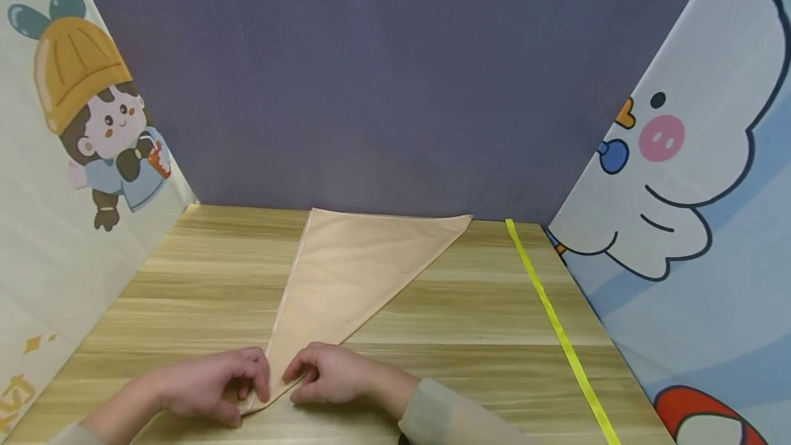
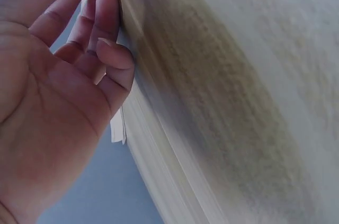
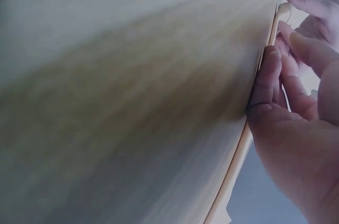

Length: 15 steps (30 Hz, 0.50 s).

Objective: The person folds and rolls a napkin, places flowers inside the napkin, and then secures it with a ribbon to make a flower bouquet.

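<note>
A light wood-grain table (image 1: 469, 307) stands against a grey-purple back wall (image 1: 395, 74), with cartoon-printed side panels (image 1: 692, 225) and a yellow ribbon strip (image 1: 559, 328) running along its right side. A beige fabric cloth folded into a long triangle (image 1: 352, 273) lies flat at table centre, its narrow tip pointing to the near edge. The left hand (image 1: 207, 383) and right hand (image 1: 330, 373) rest knuckles-up either side of that tip, fingers curled and pinching the cloth's edges, sleeved forearms low over the near edge.

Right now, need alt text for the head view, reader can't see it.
Two hands, the left hand and right hand, pinch the near tip of a beige cloth folded into a long triangle on a wooden table. A yellow ribbon lies along the table's right side, between cartoon-printed side walls.
</note>
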Available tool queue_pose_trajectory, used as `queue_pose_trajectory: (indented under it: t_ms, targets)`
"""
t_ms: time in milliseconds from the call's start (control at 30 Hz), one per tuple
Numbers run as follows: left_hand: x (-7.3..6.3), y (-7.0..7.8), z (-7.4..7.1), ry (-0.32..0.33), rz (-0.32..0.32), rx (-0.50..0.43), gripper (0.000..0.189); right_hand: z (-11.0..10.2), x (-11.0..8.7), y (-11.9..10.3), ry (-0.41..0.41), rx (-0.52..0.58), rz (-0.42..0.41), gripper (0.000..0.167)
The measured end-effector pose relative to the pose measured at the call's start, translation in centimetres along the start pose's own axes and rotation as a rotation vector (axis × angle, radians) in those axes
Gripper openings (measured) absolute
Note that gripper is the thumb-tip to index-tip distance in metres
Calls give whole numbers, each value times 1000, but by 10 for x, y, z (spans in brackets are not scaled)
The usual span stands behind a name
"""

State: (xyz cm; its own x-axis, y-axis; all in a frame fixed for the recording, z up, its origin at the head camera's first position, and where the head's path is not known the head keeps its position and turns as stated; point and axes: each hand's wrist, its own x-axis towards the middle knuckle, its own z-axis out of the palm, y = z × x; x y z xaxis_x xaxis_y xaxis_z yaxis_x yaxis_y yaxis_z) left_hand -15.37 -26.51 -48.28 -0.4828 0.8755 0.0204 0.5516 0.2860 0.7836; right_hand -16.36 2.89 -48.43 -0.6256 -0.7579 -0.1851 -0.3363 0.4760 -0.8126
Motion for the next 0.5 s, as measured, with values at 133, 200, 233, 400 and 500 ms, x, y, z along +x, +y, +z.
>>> queue_pose_trajectory:
  t_ms: [133,200,233,400,500]
  targets:
    - [1,0,1,7,19,-17,33,0,0,0,7,14,4,21]
    - [2,-1,-1,13,24,-39,22,0,0,0,9,24,4,21]
    - [3,-1,-2,17,26,-53,18,0,0,0,8,34,6,20]
    - [6,-6,-6,49,3,-81,7,1,1,1,6,48,11,20]
    - [7,-9,-5,77,-50,-88,8,1,1,0,8,43,11,20]
